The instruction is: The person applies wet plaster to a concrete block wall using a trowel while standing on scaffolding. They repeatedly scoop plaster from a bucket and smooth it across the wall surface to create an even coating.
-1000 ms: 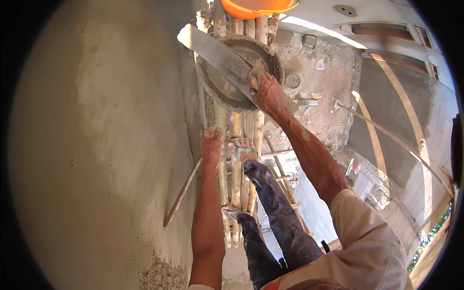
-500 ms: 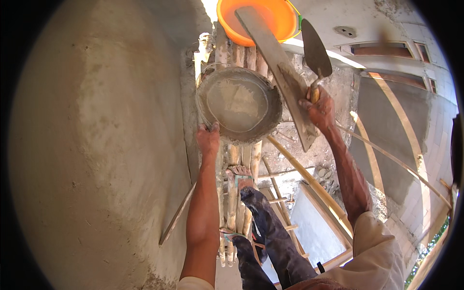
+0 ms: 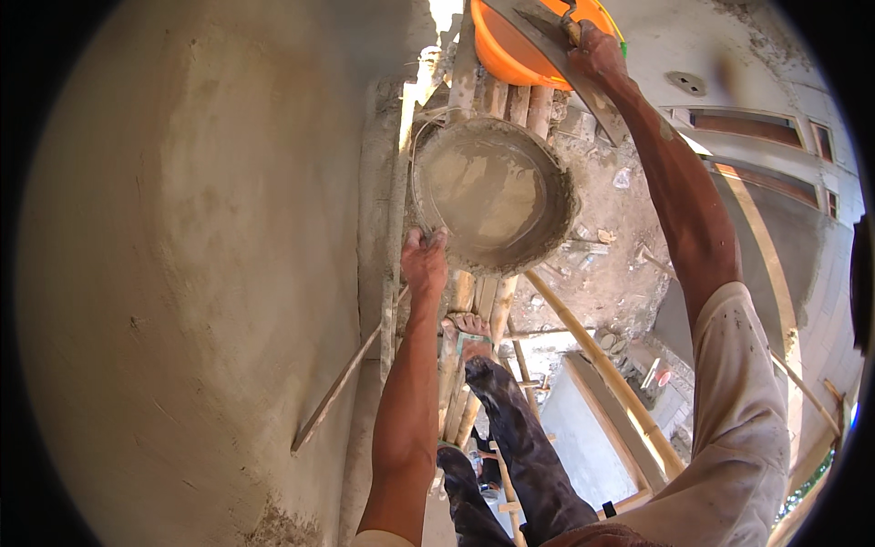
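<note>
Left hand point(image 3: 425, 262) gripping the near rim of the round, mortar-caked metal pan point(image 3: 492, 193), fingers curled shut over the edge at roughly seven o'clock of the pan. Pan sitting on the bamboo-pole scaffold platform point(image 3: 474, 301), just beside the wall, tilted slightly toward the viewer. Holding only a thin grey smear across its bottom; judged nearly spent.

Right hand point(image 3: 594, 50) reaching far out toward twelve o'clock, closed around the handle of a flat steel plastering trowel point(image 3: 547, 20); a long straight-edged board point(image 3: 592, 96) running diagonally under the same hand, though whether held by that grip or merely passing beneath cannot be told. Both lying across the rim of the orange plastic bucket point(image 3: 519, 55), itself standing beyond the pan at twelve o'clock on the platform.

Large grey rendered wall point(image 3: 200, 273) filling everything from eight to eleven o'clock. Showing a smooth, even coat over most of its face, with faint float marks; rougher, unfinished texture appearing low down near six o'clock and along the corner edge beside the pan. A thin wooden guide strip point(image 3: 342, 383) leaning against the wall edge.

Judging the work well advanced: main coat applied, edge and lower patch remaining, pan needing refilling. Sandalled foot point(image 3: 467, 330) resting on the poles below the pan; open drop to the ground showing at five o'clock.
</note>
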### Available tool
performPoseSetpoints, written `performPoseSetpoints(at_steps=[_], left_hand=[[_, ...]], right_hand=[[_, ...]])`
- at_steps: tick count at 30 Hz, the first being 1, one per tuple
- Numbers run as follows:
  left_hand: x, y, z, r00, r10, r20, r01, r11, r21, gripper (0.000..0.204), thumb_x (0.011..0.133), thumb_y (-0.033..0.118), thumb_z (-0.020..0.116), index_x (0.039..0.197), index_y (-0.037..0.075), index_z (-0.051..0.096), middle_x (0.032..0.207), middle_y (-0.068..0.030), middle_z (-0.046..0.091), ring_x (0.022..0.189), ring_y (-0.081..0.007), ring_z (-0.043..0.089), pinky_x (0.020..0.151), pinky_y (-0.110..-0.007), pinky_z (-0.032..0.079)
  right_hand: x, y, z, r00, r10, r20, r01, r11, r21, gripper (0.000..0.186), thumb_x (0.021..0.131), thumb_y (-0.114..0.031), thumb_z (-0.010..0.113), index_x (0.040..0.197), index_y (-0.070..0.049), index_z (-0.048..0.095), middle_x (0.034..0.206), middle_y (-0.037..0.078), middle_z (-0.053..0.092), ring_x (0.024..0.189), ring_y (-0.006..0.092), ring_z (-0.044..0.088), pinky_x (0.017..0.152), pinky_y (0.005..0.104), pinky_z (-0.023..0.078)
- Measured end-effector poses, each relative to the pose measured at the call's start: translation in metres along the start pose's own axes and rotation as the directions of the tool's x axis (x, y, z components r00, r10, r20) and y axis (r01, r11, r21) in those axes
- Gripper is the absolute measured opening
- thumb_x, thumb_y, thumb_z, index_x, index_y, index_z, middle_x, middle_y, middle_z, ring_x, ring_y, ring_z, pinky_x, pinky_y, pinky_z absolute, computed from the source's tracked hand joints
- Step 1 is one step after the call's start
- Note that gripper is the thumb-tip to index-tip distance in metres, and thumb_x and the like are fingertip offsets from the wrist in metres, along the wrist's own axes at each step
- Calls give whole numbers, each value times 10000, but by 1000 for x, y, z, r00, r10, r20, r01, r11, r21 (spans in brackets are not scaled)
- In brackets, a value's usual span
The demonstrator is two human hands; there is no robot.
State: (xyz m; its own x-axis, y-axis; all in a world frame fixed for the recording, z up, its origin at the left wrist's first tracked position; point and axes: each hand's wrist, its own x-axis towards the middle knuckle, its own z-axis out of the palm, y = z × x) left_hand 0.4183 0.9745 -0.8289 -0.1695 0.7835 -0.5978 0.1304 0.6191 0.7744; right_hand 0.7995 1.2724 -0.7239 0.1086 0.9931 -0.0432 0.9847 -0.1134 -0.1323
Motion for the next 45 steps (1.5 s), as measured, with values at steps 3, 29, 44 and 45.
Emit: performPoseSetpoints(at_steps=[3,29,44,45], left_hand=[[0,-8,-2,999,22,33,-18,994,-103,329,935,260,727,916,-15,548,917,-142,673,793,-225,673,600,-410,637],[-108,-59,3,860,-502,87,506,822,-260,331,966,308,746,1135,31,681,931,-60,729,747,-138,683,599,-310,571],[-490,-340,-402,916,-373,-150,366,928,-75,349,934,192,735,1204,-17,658,1079,-106,725,952,-207,662,843,-380,555],[-512,-361,-404,889,-418,-188,427,904,8,310,937,173,725,1179,-13,668,1054,-119,729,937,-204,670,830,-373,557]], right_hand=[[4,0,14,1000,-19,-14,19,999,-33,380,820,-238,718,1097,-8,596,1022,283,714,1001,452,697,862,531,545],[-485,-158,97,475,243,845,-393,-801,451,107,1085,-161,567,1135,-68,558,1090,78,620,1005,212,647,890,496,615],[-483,-195,168,690,189,699,-437,-661,610,291,1114,-173,495,1229,90,540,1224,233,653,1042,362,693,980,544,611],[-489,-168,171,704,234,670,-440,-597,671,295,1115,-177,492,1233,90,536,1218,233,652,1037,359,694,975,535,616]])
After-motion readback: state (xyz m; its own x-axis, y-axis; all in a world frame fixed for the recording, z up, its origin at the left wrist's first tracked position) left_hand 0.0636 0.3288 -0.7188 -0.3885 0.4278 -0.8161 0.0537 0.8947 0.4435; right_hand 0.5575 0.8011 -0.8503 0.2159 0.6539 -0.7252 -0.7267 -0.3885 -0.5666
